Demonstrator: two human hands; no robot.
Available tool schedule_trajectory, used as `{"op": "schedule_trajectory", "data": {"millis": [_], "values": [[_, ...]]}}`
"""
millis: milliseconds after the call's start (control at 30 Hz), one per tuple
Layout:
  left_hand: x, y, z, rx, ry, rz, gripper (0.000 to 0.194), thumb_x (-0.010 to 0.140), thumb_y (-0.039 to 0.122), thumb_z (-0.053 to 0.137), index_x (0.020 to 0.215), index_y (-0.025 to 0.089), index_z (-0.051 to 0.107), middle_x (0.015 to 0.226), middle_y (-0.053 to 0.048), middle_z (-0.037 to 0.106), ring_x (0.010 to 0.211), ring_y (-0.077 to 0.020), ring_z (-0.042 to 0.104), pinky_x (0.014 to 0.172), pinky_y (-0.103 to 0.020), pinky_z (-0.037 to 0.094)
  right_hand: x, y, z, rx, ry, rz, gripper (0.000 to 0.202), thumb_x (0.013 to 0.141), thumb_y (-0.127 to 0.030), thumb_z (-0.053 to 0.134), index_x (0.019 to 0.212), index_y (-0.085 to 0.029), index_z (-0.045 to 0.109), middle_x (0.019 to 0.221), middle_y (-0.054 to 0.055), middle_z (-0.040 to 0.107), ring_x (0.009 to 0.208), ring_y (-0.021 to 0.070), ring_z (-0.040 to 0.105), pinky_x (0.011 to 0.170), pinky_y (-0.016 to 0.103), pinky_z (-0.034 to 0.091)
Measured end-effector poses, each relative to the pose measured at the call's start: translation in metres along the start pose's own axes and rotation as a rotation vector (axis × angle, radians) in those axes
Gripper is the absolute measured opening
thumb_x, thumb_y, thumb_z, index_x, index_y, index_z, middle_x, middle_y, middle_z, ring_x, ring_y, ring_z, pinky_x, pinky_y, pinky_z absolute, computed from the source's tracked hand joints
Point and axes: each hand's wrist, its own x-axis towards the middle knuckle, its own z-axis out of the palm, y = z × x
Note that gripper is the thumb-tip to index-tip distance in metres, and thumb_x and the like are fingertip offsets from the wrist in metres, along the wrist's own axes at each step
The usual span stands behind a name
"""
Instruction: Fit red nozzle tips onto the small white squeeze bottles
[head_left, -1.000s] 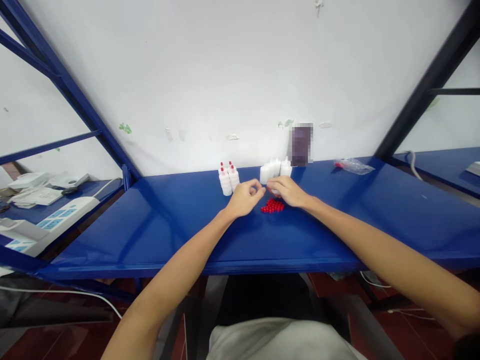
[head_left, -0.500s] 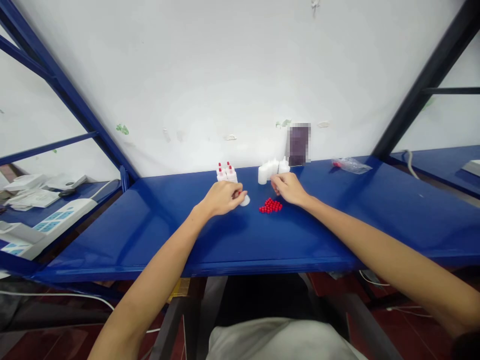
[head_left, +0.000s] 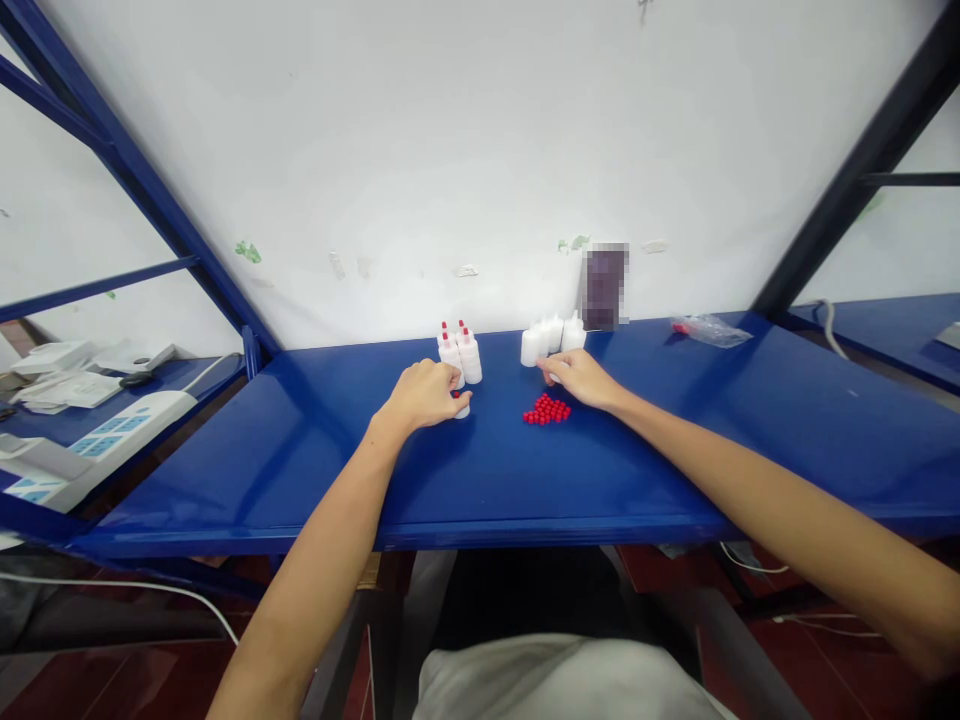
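Observation:
A small white squeeze bottle (head_left: 463, 411) with a red tip cap is gripped near its top by my left hand (head_left: 424, 393), whose fingers cover most of the cap. Right behind that hand stands a cluster of several white bottles (head_left: 470, 362) with red caps. My right hand (head_left: 579, 378) is at the front of a second group of white bottles (head_left: 530, 347), which show no red caps. Its fingers are slightly apart and reach towards the nearest bottles; I cannot tell if they touch. Below it lies a loose pile of small red caps (head_left: 547, 410).
The blue table (head_left: 480, 480) runs to a white wall. A dark pixelated rectangle (head_left: 604, 287) leans against the wall behind the bottles. A clear plastic bag (head_left: 712, 330) with something red lies at the back right. A power strip (head_left: 112, 440) is on the left shelf.
My left hand has moved left with the capped bottle, closer to the red-capped group. My right hand's fingers have stretched slightly towards the uncapped bottles. The view has shifted slightly.

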Motion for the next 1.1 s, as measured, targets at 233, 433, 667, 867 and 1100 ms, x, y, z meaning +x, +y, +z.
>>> {"op": "schedule_trajectory", "data": {"millis": [233,433,667,867,1100], "values": [[-0.006,0.036,0.009,-0.175,0.084,0.234,0.02,0.089,0.035,0.054,0.079,0.019,0.061,0.066,-0.001,0.059,0.058,-0.0151,0.052,0.059,-0.028,0.032,-0.002,-0.001,0.001,0.071,0.11,0.028,0.048,0.087,-0.05,0.05,0.05,-0.018,0.053,0.047,0.001,0.054,0.049,0.0134,0.051,0.061,0.029,0.04],[-0.007,0.065,0.032,-0.166,-0.089,0.361,0.03,0.091,0.041,0.055,0.111,0.019,0.061,0.095,-0.007,0.065,0.078,-0.0208,0.06,0.069,-0.03,0.043,-0.001,-0.007,0.001,0.24,0.183,-0.017,0.048,0.089,-0.056,0.049,0.059,-0.019,0.054,0.047,-0.001,0.051,0.044,0.0127,0.049,0.051,0.027,0.041],[0.0,0.063,0.045,-0.294,-0.084,0.404,0.027,0.093,0.038,0.059,0.106,0.016,0.067,0.097,-0.009,0.065,0.089,-0.0225,0.061,0.082,-0.033,0.046,-0.002,-0.008,0.007,0.167,0.094,-0.082,0.051,0.091,-0.063,0.046,0.07,-0.018,0.059,0.055,0.0,0.054,0.05,0.0128,0.051,0.053,0.026,0.042],[0.005,0.063,0.047,-0.459,-0.125,0.353,0.015,0.089,0.029,0.066,0.096,0.017,0.071,0.086,-0.005,0.068,0.077,-0.0175,0.062,0.075,-0.029,0.046,-0.005,-0.012,0.009,0.063,0.035,-0.114,0.053,0.092,-0.062,0.043,0.069,-0.017,0.059,0.055,0.0,0.054,0.053,0.0139,0.053,0.058,0.027,0.04],[0.005,0.06,0.046,-0.591,-0.116,0.281,0.009,0.085,0.022,0.071,0.09,0.015,0.072,0.08,-0.004,0.07,0.069,-0.0143,0.063,0.072,-0.027,0.05,-0.009,-0.023,0.004,-0.114,-0.01,-0.18,0.06,0.097,-0.059,0.032,0.065,-0.017,0.061,0.062,0.002,0.059,0.061,0.0158,0.055,0.064,0.028,0.036]]}}
